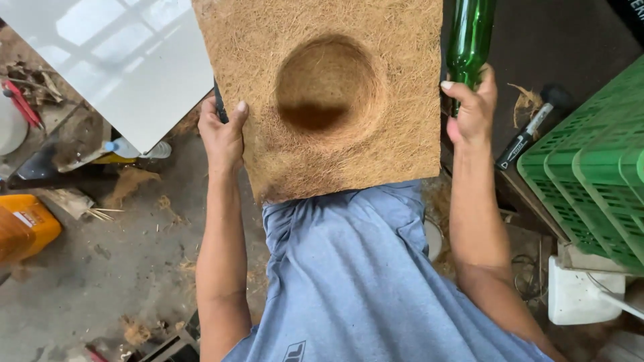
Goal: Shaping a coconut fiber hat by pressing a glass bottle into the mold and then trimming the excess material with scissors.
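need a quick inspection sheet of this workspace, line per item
surface: dark workbench at upper right; tan fibre mat with a round pressed hollow, raised at its near edge, hides the rest.
job's things: fibre mat; green glass bottle, upright at the mat's right edge.
clutter: black-handled tool and fibre scraps on the bench; green plastic crates; white panel; plastic bottle; orange container.
hands: left hand grips the mat's left edge; right hand grips the green bottle against the mat's right edge.
cables: white cable at a white box, lower right.
surroundings: dusty concrete floor strewn with fibre.
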